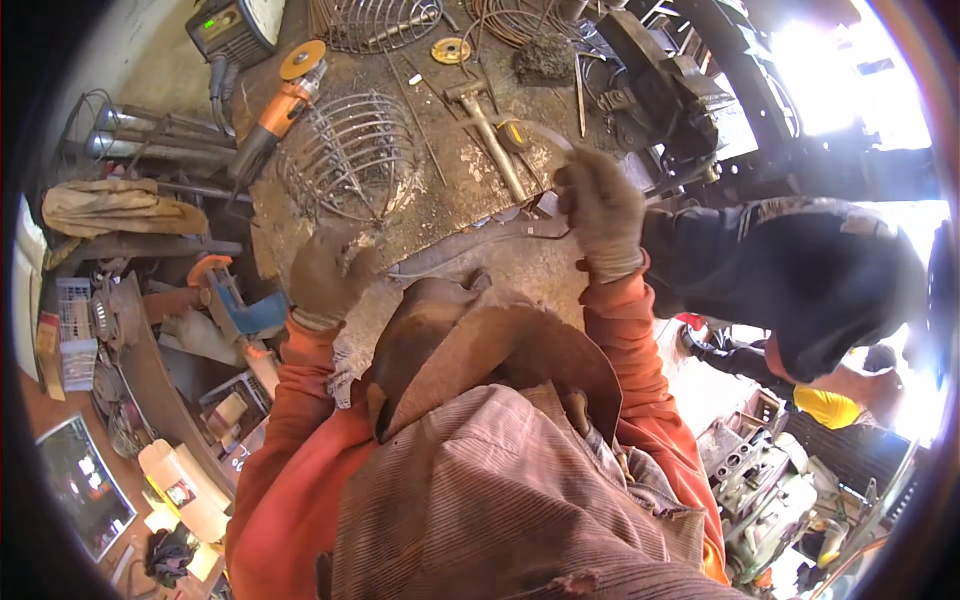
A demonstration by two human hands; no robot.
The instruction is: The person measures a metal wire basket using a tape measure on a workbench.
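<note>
The wire cage (345,165) is lying on the counter (455,205), ahead of the left hand (330,272), with its narrow end pointing toward the person. Its curved ribs are already forming a basket shape along a central spine, so the shaping is appearing well advanced. A second wire frame (375,22) is resting at the far edge, showing similar ribs. Remaining joints or trimming on either piece are not showing clearly enough to be certified.

The gloved left hand is hovering near the cage's narrow end; blur is obscuring its fingers, and contact cannot be told. The gloved right hand (603,200) is hanging beyond the counter's near edge, its fingers curling close together; whether they are pinching anything cannot be told. A pale strip (550,134) is running toward them from beside the yellow tape measure (513,136), suggesting that measuring is in hand, though no result is being recorded.

The orange angle grinder (282,108) is lying untouched left of the cage, its disc facing away from the person. A T-shaped metal tool (492,145) is lying beside the tape measure. A co-worker in dark clothing (790,270) is bending at the right.
</note>
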